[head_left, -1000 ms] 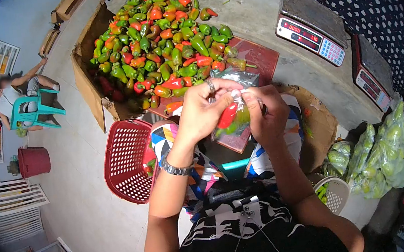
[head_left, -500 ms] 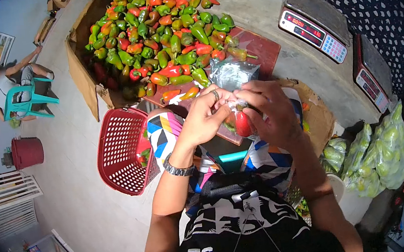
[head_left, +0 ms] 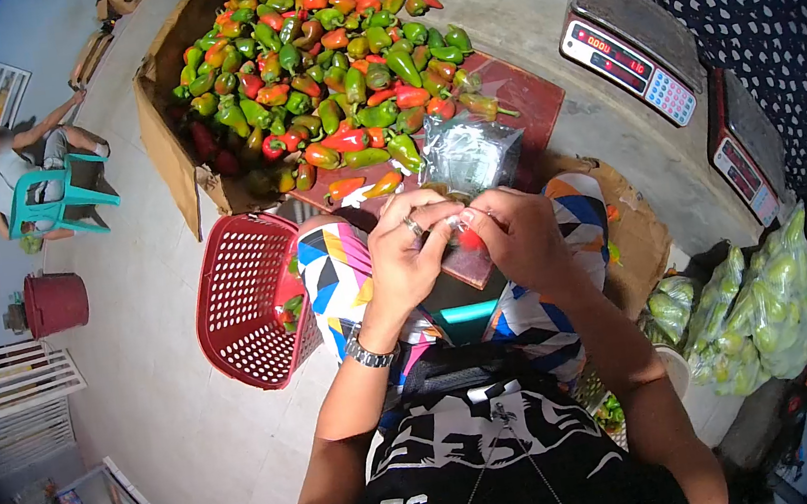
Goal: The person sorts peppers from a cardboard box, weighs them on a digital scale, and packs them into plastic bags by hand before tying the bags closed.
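Observation:
My left hand [head_left: 411, 247], with a ring and a wrist watch, is closed in a pinch on a small clear plastic bag of peppers. My right hand [head_left: 525, 237] pinches the same bag from the other side, thumbs almost meeting. Between the fingers a red pepper [head_left: 470, 240] shows; the rest of the bag is mostly hidden by my hands. Just beyond lies a stack of clear plastic bags [head_left: 472, 155] on the dark red board [head_left: 531, 100]. Behind it spreads a big heap of red and green peppers [head_left: 322, 81].
A red perforated basket [head_left: 244, 307] with some peppers stands left of my knees. Two digital scales [head_left: 627, 63] sit on the ledge at right, above bags of green produce [head_left: 768, 308]. A person [head_left: 20, 163] sits by a teal chair [head_left: 55, 199] at far left.
Both hands have turned inward and closed more tightly round the bag. The red pepper, plainly visible before, is now mostly covered by my fingers.

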A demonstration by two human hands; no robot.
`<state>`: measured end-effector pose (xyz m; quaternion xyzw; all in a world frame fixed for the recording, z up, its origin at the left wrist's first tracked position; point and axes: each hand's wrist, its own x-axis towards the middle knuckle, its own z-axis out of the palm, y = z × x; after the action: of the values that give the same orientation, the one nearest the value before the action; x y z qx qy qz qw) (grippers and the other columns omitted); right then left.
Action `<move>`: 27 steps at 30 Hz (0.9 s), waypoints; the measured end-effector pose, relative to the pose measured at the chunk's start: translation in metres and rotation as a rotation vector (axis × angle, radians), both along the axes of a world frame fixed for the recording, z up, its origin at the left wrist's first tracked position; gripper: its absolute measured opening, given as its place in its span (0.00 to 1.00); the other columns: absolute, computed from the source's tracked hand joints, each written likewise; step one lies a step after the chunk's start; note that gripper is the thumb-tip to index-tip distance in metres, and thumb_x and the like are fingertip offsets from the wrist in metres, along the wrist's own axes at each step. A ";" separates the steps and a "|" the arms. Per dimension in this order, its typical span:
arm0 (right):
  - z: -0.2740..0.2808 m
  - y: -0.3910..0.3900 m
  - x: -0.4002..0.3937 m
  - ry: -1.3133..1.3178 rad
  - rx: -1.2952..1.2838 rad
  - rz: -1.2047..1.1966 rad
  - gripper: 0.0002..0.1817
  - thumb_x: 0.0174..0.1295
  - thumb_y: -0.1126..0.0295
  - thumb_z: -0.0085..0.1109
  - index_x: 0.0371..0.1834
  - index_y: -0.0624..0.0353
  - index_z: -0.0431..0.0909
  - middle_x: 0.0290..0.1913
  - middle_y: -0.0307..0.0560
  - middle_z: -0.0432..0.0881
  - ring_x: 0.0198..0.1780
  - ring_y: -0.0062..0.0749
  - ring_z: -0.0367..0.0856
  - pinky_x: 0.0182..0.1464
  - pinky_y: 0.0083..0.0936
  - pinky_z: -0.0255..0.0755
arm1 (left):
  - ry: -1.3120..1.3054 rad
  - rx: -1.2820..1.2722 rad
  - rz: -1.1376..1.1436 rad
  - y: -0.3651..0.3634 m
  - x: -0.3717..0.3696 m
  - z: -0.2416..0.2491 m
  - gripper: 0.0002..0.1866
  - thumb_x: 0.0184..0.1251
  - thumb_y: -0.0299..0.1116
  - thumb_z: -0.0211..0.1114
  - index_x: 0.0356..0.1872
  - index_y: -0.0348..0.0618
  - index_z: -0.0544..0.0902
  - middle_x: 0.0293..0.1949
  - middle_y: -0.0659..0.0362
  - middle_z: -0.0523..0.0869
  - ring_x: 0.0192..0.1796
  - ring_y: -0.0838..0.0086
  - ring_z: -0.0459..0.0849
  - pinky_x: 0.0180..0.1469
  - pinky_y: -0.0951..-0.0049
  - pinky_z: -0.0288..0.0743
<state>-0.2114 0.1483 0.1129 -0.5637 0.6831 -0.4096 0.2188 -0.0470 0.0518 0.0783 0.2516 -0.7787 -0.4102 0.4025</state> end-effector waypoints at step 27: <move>-0.109 -0.012 0.032 -0.222 -0.199 -0.233 0.12 0.58 0.79 0.74 0.45 0.64 0.88 0.42 0.49 0.87 0.37 0.32 0.89 0.41 0.27 0.82 | 0.069 0.876 0.132 0.008 -0.010 -0.073 0.08 0.73 0.18 0.62 0.49 0.36 0.83 0.36 0.64 0.87 0.35 0.83 0.83 0.40 0.81 0.77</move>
<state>-0.1792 0.1359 0.0043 -0.4513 0.6714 -0.5573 0.1869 -0.0568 0.0602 0.0052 0.4338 -0.4997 -0.6831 0.3089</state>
